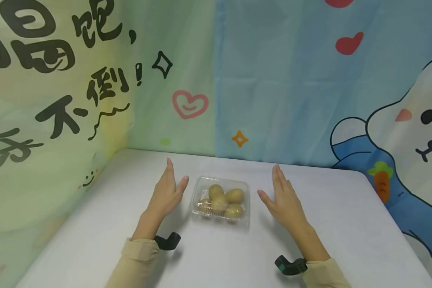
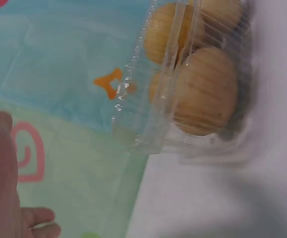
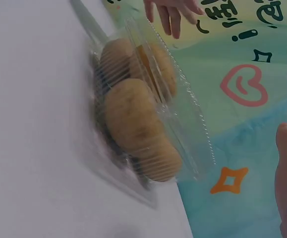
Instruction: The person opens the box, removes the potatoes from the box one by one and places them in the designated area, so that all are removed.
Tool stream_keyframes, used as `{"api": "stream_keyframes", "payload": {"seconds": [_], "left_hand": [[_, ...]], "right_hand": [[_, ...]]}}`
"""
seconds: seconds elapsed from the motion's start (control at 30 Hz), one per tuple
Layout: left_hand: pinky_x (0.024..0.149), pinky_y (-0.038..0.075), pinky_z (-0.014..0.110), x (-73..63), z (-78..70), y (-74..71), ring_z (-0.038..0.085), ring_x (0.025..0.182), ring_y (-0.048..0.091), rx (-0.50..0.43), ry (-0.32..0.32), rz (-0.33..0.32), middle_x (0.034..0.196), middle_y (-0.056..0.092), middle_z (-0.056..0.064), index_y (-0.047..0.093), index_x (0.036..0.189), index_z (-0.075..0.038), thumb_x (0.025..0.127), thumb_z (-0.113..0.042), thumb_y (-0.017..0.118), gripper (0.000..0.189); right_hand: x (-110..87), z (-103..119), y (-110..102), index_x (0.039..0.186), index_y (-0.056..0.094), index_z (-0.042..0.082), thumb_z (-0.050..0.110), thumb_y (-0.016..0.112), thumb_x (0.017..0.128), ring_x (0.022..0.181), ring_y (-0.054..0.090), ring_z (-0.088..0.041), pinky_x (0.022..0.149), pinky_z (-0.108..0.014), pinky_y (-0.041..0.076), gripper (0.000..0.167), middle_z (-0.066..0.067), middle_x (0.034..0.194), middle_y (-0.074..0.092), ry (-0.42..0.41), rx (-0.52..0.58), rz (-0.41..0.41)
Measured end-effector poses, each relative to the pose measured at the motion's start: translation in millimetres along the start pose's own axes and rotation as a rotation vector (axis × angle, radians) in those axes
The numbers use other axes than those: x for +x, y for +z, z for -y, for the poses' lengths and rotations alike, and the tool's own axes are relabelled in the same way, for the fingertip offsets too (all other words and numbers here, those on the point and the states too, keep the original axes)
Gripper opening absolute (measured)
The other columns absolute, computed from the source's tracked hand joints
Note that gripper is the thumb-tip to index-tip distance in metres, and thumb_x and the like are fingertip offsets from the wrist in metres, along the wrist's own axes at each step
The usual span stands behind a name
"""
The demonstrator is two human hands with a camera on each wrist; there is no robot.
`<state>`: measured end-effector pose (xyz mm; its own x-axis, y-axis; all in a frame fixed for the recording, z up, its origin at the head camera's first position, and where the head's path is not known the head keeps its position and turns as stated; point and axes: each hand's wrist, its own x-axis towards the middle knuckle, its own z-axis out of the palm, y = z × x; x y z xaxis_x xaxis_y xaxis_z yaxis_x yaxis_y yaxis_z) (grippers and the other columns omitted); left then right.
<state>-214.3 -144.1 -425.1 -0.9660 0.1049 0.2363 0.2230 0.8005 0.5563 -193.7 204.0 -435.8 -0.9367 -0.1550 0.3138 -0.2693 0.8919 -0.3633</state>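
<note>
Clear plastic forms the box (image 1: pixel 201 187) in the head view; five round, yellow-brown potatoes (image 1: pixel 219 203) show inside, near the middle of the white surface (image 1: pixel 216 256). The left hand (image 1: pixel 166 194) and right hand (image 1: pixel 286 202) flank it, fingers extended, thumbs inward, each grip released and apart from the plastic. Gaps lie on both sides; the surface's far edge runs behind, along the printed backdrop (image 1: pixel 273 100). From the left wrist, the box shows ridges and glare. From the right wrist, its rim looks crimped, the left hand's fingers beyond.
</note>
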Motion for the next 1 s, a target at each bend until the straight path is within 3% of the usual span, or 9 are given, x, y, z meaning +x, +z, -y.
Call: {"api": "stream_keyframes", "payload": {"seconds": [0.13,0.27,0.43,0.57,0.7,0.87,1.0], "left_hand": [[0.120,0.015,0.050,-4.8,5.2,4.2,0.035,0.147,0.012,-0.110,-0.034,0.098,0.159,0.010,0.019,-0.010,0.151,-0.005,0.097,-0.057,0.034,0.087],[0.119,0.007,0.055,-8.6,8.8,13.4,0.034,0.148,0.002,-0.227,-0.032,0.122,0.160,0.003,0.017,-0.005,0.152,-0.003,0.096,-0.051,0.041,0.086],[0.118,0.003,0.058,-12.4,10.1,31.8,0.038,0.147,-0.003,-0.370,-0.056,0.193,0.160,-0.009,0.014,-0.007,0.153,-0.012,0.091,-0.045,0.057,0.095],[0.118,0.006,0.056,-14.8,12.9,43.9,0.034,0.148,-0.002,-0.435,-0.068,0.220,0.160,-0.007,0.013,-0.005,0.154,-0.014,0.078,-0.042,0.073,0.112],[0.119,0.006,0.054,-15.5,15.5,50.6,0.031,0.148,-0.001,-0.482,-0.061,0.221,0.161,-0.005,0.010,-0.004,0.154,-0.015,0.068,-0.049,0.080,0.125],[0.119,0.006,0.051,-15.7,18.2,57.2,0.029,0.148,-0.001,-0.513,-0.033,0.240,0.161,-0.006,0.006,-0.006,0.153,-0.015,0.060,-0.070,0.074,0.135],[0.118,0.008,0.052,-17.9,19.6,61.2,0.031,0.148,0.001,-0.494,-0.031,0.271,0.161,-0.006,0.009,-0.007,0.153,-0.015,0.055,-0.076,0.072,0.140]], "right_hand": [[-1.2,5,8,0.152,0.001,0.003,0.051,0.050,0.093,0.145,0.018,-0.038,0.116,-0.056,0.020,0.091,-0.015,0.160,0.006,0.010,0.046,0.068],[-3.2,8,16,0.152,-0.002,0.005,0.050,0.050,0.094,0.147,0.012,-0.036,0.117,-0.055,0.019,0.090,-0.012,0.161,0.002,0.013,0.126,0.141],[-9.1,8,34,0.152,-0.001,0.001,0.045,0.053,0.094,0.146,0.009,-0.039,0.117,-0.056,0.018,0.090,-0.017,0.160,0.000,-0.035,0.218,0.218],[-14.3,10,48,0.151,-0.003,-0.001,0.048,0.056,0.091,0.145,0.007,-0.042,0.115,-0.058,0.019,0.097,-0.020,0.159,-0.003,-0.061,0.293,0.286],[-16.5,11,56,0.150,-0.012,0.003,0.050,0.064,0.084,0.145,0.005,-0.044,0.114,-0.061,0.018,0.112,-0.022,0.159,-0.005,-0.046,0.378,0.330],[-17.2,10,62,0.147,-0.022,0.004,0.043,0.075,0.076,0.145,0.000,-0.043,0.115,-0.060,0.015,0.127,-0.022,0.158,-0.008,-0.030,0.470,0.365],[-17.3,10,65,0.147,-0.023,0.003,0.042,0.077,0.075,0.145,-0.003,-0.042,0.116,-0.059,0.013,0.129,-0.021,0.158,-0.012,-0.022,0.485,0.398]]}}
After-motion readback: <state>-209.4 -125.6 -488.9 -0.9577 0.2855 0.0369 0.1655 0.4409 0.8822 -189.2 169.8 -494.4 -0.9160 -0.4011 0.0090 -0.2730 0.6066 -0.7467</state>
